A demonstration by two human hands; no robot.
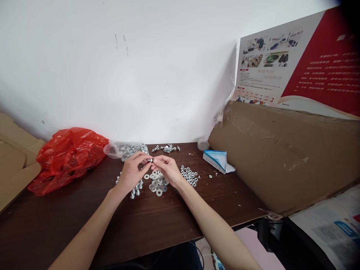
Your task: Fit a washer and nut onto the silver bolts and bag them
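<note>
My left hand [133, 170] has a narrow fingertip pinch on a small metal fastener [150, 160], held above the surface [135, 228] toward its back edge; my right hand [168, 168] pinches in at the fastener's right end. Can't tell what, if anything, sits under those right fingertips. Risks, as I judge it: bolts [137, 192] lie partly hidden by my left hand, so a low wrist could knock them rolling toward the front edge. Tips could slip on smooth metal and drop the fastener into the loose, overlapping washers [159, 183] nearer the front edge. Nuts [189, 175] spread just right of my right wrist; a sideways sweep scatters them. Around: cardboard [17, 161] at the left edge, crumpled red plastic bag [73, 153], then clear tub [113, 151] and clear bag of metal parts [135, 149] by the back edge, the bag partly blocked by my left hand. A cluster of metal pieces [168, 149] sits near the back edge, beyond my fingertips. Clear cup [203, 144] near the back right corner, blue-and-white packet [215, 160] in front, big cardboard box [281, 153] walling off the right edge, so little room to swing that way.
</note>
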